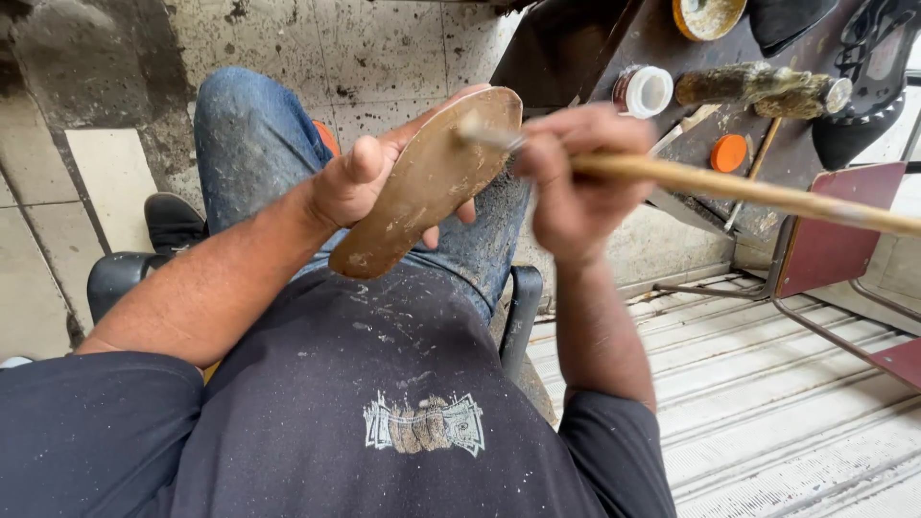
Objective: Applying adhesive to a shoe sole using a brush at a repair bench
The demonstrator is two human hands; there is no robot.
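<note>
A seated person holds a tan shoe sole (427, 182) in the left hand (360, 182), fingers curled behind it and thumb pressed to its near edge, so the flat underside faces up and tilts toward the camera. The sole sits above the person's lap, over a knee in paint-flecked blue jeans (254, 144). The right hand (580, 177) is closed around a long wooden-handled brush (729, 187), whose pale tip touches the sole near its rounded upper end; the handle runs out to the right edge of the view. The sole's surface is scuffed and blotched with lighter patches (whether they are wet or dry cannot be told). Beyond the hands, a dark bench (672, 58) carries a small white-rimmed jar (643, 91) standing open, an orange lid (729, 153) lying flat just beside it, a crusted roller-like tool (763, 91) on its side, and a round tin (708, 14) at the top edge. A black sandal (868, 72) lies at the bench's right end. A dark red metal-framed stool (835, 249) stands on the pale ribbed floor (767, 403) to the right. The person wears a dark, speckled T-shirt (336, 412).
</note>
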